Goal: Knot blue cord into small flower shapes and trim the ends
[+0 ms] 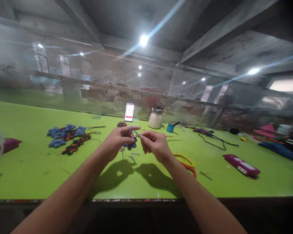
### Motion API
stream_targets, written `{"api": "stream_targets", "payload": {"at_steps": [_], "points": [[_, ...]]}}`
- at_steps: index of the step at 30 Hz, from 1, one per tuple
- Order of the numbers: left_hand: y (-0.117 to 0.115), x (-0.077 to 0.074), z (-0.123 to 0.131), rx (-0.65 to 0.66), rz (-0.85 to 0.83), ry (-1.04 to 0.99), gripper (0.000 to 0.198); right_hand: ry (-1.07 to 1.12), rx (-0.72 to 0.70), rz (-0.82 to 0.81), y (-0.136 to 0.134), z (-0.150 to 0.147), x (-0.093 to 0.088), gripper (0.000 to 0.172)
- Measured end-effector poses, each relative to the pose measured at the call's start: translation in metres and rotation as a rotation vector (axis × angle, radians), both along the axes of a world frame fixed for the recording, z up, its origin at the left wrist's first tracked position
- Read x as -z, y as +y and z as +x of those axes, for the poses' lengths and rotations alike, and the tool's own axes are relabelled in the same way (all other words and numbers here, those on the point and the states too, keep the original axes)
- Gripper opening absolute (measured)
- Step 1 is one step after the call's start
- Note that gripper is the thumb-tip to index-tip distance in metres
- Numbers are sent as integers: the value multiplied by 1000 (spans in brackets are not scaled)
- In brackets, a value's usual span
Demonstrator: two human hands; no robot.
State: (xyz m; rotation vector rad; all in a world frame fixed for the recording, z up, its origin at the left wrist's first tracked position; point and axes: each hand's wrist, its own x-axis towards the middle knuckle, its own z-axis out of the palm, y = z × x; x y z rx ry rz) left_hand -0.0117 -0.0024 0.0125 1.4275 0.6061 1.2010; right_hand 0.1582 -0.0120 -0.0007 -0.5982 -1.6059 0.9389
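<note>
In the middle of the view, above a green table (141, 185), my left hand (118, 141) is closed on a small blue crocheted piece (130, 146), which hangs below its fingers. A loop of blue yarn (134, 130) runs from the left fingertips to my right hand (156, 144). The right thumb and forefinger pinch the yarn's end; whether a thin tool is there too, I cannot tell. Behind the left hand sits a dark yarn ball (121, 124). Yellow and orange looped handles (187, 158) lie partly hidden behind my right forearm.
Blue crocheted flowers (57, 135) and dark orange-flecked ones (74, 146) are piled at left. Toward the back stand a lit phone (129, 113), a cream jug (155, 118) and a small blue pot (170, 128). A purple device (243, 166) and dark cable (217, 141) lie right.
</note>
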Motion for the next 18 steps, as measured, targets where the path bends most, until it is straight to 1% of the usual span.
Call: {"api": "stream_targets", "payload": {"at_steps": [2, 3, 5, 7, 9, 11, 12, 14, 16, 18], "points": [[-1, -1, 0, -1, -9, -2, 45, 33, -18, -34, 2, -1, 1, 22], [-2, -1, 0, 3, -13, -9, 49, 46, -20, -51, 2, -1, 2, 23], [-4, -3, 1, 18, -7, -23, 65, 64, -24, -98, 3, -2, 2, 25], [-6, -4, 2, 24, 32, -9, 78, 63, -31, -166, 4, -2, 2, 27], [-8, -4, 3, -13, 101, 48, 84, 51, -39, -247, 4, -1, 2, 29], [-8, -4, 4, -77, 163, 120, 84, 22, -43, -308, 5, 0, 2, 31], [-8, -4, 4, -102, 181, 144, 85, -4, -38, -317, 5, 1, 2, 32], [-7, -4, 4, -112, 172, 155, 88, -58, -10, -290, 6, 3, 2, 32], [-7, -5, 4, -98, 127, 119, 92, -74, 21, -244, 7, 4, 2, 32], [-7, -5, 4, -101, 94, 84, 95, -47, 21, -246, 7, 3, 2, 32]]}}
